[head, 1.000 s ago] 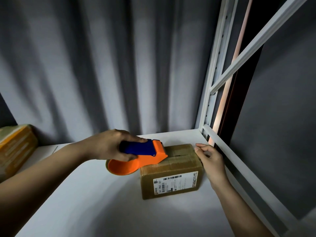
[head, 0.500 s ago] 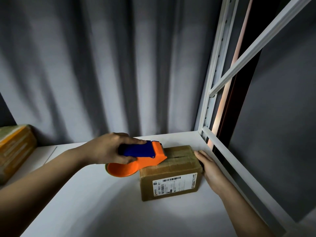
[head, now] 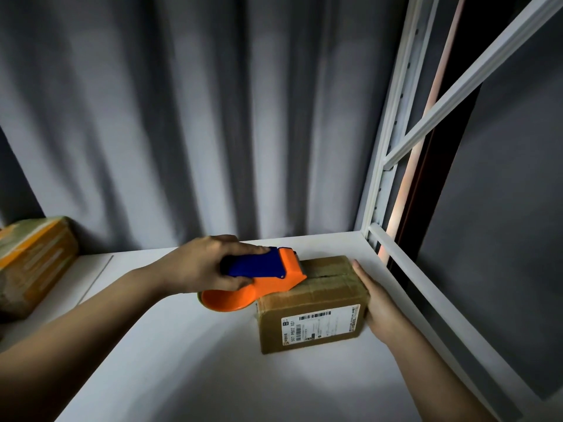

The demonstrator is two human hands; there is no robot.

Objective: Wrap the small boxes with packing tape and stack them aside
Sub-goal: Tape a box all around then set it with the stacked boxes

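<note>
While left hand grips tape dispenser — right hand flat against box.

— How is the scene lit?
— Dimly. Brightness is pooled on the white shelf; soft shadows are cast below both forearms.
— And sharpness?
— Focus is held centrally; straight frame bars are bowed by wide-angle distortion.

This looks like a storeroom or packing corner, dimly lit: a white metal shelving rack with slotted uprights, a white shelf board used as a work surface, a labelled cardboard box, taped parcels stacked at the left, and a grey curtain behind.
</note>
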